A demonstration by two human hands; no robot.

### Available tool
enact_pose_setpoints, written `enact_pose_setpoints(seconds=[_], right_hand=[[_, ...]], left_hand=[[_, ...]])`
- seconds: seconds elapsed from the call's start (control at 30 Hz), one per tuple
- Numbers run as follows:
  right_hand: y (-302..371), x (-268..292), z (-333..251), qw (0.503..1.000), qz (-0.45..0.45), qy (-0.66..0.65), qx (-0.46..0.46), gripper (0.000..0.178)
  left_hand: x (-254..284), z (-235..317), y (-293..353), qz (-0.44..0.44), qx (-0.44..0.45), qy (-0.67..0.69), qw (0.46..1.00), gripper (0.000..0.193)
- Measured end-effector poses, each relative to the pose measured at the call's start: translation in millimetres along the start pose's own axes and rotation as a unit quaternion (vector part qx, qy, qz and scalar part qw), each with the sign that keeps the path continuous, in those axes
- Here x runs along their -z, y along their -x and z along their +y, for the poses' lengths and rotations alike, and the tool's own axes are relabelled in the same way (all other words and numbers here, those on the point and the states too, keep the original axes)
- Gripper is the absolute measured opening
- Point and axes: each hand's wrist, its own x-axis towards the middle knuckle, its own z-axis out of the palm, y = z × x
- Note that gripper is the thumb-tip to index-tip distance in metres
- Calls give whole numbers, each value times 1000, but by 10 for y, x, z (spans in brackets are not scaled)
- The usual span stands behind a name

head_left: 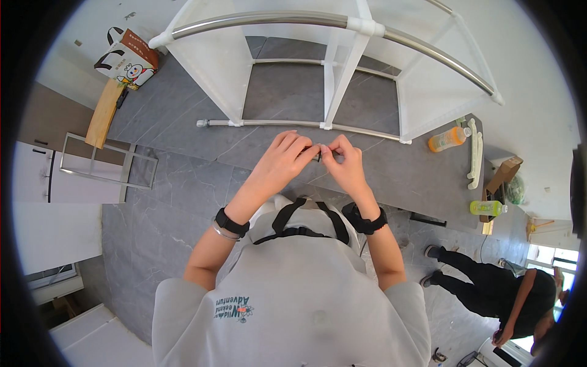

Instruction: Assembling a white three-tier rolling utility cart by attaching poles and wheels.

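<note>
My left hand and my right hand meet over the near edge of the grey table. Their fingertips pinch together around a small dark piece, mostly hidden by the fingers and too small to name. Just beyond my hands stands a rack frame with white fabric side panels and white joints. A bowed silver tube spans its top edge. Low on the near side runs another silver tube, whose left end sticks out past the panel. Neither hand touches the rack.
To the right are an orange drink bottle, white plastic strips, a green bottle and an open cardboard box. A carrier bag and a wooden board sit far left. A person in black stands at lower right.
</note>
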Motion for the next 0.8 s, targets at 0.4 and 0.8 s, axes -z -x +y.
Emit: enact_pose_setpoints(seconds=[0.4, 0.8], right_hand=[[-18, -7, -45, 997, 8, 33, 72, 18], [-56, 42, 1, 997, 7, 46, 60, 19]], left_hand=[[15, -26, -1, 13, 56, 137, 989, 34], [-15, -71, 41, -32, 73, 145, 986, 40]])
